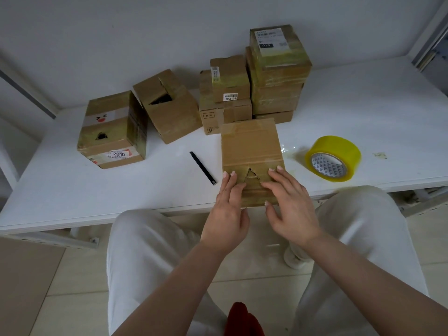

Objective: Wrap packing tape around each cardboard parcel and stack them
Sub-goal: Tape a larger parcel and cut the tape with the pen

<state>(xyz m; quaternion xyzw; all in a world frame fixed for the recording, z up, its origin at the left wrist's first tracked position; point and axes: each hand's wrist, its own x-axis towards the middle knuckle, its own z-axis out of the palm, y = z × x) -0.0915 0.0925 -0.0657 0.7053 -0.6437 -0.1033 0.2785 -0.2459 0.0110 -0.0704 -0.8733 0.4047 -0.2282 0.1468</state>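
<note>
A flat cardboard parcel [251, 144] with clear tape bands lies at the front edge of the white table [97, 185]. My left hand [228, 212] rests with straight fingers on the parcel's near left corner. On its near right part lies my right hand [289, 204], fingers spread flat. A small triangular tear shows between the hands. The yellow tape roll [333, 157] lies on its side right of the parcel. Behind the parcel stands a tall stack of taped boxes [278, 73], with a lower stack [226, 93] to its left.
A black cutter [203, 168] lies on the table left of the parcel. Two more boxes, one with a "2010" label [114, 132] and one tilted with a torn hole [168, 105], stand at the back left. My knees are under the table edge.
</note>
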